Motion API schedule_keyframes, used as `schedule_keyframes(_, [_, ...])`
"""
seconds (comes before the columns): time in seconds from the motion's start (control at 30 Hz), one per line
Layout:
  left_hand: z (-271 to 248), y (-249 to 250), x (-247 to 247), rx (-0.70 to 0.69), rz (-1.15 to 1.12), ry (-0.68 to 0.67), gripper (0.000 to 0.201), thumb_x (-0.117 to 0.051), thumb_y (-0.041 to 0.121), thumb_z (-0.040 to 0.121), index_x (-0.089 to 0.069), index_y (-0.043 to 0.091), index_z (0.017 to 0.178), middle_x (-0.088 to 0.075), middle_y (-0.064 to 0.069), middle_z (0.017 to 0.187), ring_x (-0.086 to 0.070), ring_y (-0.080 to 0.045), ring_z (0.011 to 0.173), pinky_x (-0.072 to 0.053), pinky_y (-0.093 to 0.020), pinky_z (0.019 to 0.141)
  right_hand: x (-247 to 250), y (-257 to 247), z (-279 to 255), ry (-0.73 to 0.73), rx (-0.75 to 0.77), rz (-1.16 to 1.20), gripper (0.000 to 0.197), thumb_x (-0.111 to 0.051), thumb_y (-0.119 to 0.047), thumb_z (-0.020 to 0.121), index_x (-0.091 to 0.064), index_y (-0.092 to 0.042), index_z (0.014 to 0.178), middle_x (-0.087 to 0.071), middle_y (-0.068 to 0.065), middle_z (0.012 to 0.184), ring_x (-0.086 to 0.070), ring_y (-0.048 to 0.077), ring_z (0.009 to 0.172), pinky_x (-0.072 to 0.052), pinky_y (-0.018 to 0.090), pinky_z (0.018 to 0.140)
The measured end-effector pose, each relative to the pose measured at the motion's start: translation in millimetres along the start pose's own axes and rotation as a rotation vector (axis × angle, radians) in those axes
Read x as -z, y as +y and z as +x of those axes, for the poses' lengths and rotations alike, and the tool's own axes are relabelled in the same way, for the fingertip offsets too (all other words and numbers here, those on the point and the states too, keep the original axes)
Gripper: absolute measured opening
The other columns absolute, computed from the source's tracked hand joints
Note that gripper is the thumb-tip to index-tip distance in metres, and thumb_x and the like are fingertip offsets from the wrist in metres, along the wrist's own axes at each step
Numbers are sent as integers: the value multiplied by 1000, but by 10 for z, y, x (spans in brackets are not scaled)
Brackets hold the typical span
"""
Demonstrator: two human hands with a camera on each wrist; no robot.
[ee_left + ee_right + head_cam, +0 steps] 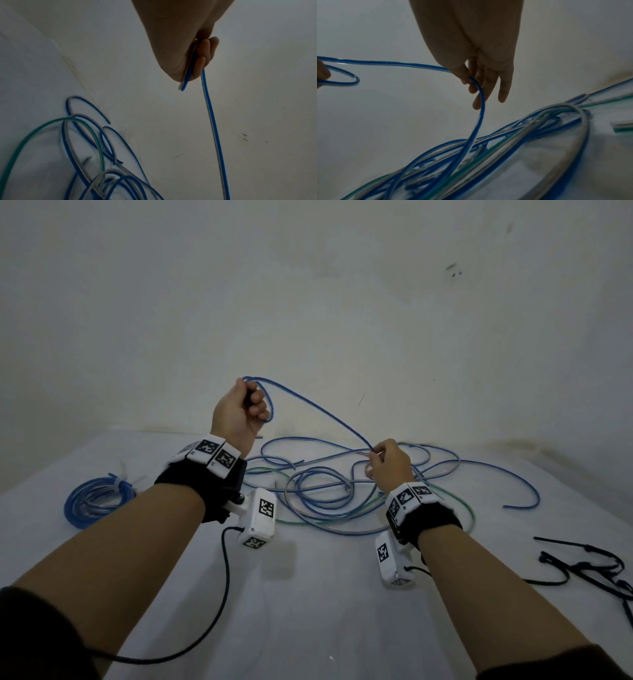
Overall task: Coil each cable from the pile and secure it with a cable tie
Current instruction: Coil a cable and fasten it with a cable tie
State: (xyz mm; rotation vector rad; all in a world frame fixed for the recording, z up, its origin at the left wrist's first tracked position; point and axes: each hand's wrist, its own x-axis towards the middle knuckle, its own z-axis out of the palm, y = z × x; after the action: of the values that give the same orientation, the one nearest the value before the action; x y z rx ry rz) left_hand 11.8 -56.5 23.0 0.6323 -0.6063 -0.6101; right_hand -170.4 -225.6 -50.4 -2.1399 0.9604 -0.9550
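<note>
A loose pile of blue, grey and green cables (342, 487) lies tangled at the back of the white table (308, 594). My left hand (243, 409) is raised above the table, its fingers curled round a small loop at the end of one blue cable (318, 409). That cable slopes down to my right hand (387, 462), which pinches it just above the pile. In the left wrist view the blue cable (212, 121) hangs from my curled fingers (202, 59). In the right wrist view the blue cable (476, 121) runs through my fingertips (467, 79) into the pile (488, 155).
A blue coil (97, 501) bound with white ties lies at the table's left. Several black cable ties (589, 570) are scattered at the right edge. A white wall (308, 302) rises directly behind the table. A black wire (219, 594) trails from the left wrist camera.
</note>
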Motion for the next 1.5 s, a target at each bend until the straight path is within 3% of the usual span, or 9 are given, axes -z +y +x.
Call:
schedule_keyframes(0.13, [13,-77,8,-40,76,29,35,-25,26,104,-47,16,78,-53,10,52,-40,-3,41,-33,-14,45,-38,-75,16,53,27,77,12,-47,-11,97,-53,-1,99,-61,21,94,-58,31,79,-50,42,72])
schedule_keyframes(0.37, [-65,-392,-163,-143,529,-117,31,-29,17,103,-51,10,82,-68,2,67,-63,-5,59,-52,-20,66,-131,-307,18,-166,134,68,23,-42,2,95,-63,-5,103,-64,18,105,-49,21,76,-42,32,70])
schedule_keyframes(0.5, [-87,-503,-191,-293,934,-237,28,-34,14,102,-58,3,94,-67,-5,90,-65,0,77,-50,-13,76,-141,-402,-59,-287,155,182,26,-39,5,94,-63,0,104,-63,1,91,-46,5,64,-40,10,54])
schedule_keyframes(0.7, [-97,-515,-61,-306,1612,-461,22,-35,21,100,-50,13,86,-61,-3,83,-60,-16,76,-42,-31,70,-73,-472,-85,-338,211,250,18,-46,-1,94,-60,-2,105,-59,-1,74,-48,8,61,-40,10,57])
schedule_keyframes(0.83, [-78,-519,-38,-390,1872,-351,23,-33,21,100,-51,10,92,-63,-10,94,-58,-30,87,-38,-36,76,-48,-461,-89,-376,243,196,16,-59,-2,88,-54,-11,100,-60,3,77,-55,10,65,-43,12,59])
schedule_keyframes(1.0, [28,-323,82,-313,1930,-58,28,-31,20,100,-55,5,101,-64,-17,101,-59,-33,96,-40,-38,80,83,-300,-55,-201,287,-57,13,-68,-11,84,-66,-6,96,-61,-1,85,-53,10,73,-39,8,63])
schedule_keyframes(1.1, [48,-270,129,-230,1960,-9,33,-29,24,101,-53,1,104,-62,-20,104,-58,-36,97,-41,-39,80,148,-252,-17,-47,314,-299,17,-67,-23,86,-71,-9,93,-61,10,95,-55,23,88,-41,29,75])
schedule_keyframes(1.3, [-15,-272,127,-120,1759,-266,37,-30,32,101,-48,7,81,-55,-11,80,-52,-30,78,-35,-33,71,226,-396,23,233,221,-466,19,-53,-24,95,-58,-6,96,-62,12,94,-57,31,85,-34,31,63])
schedule_keyframes(1.5, [-132,-248,46,-7,1769,-454,43,-34,36,100,-52,18,65,-53,0,68,-48,-17,70,-33,-26,64,219,-374,135,171,207,-466,26,-41,-10,98,-58,-3,116,-54,18,119,-55,35,101,-40,36,77])
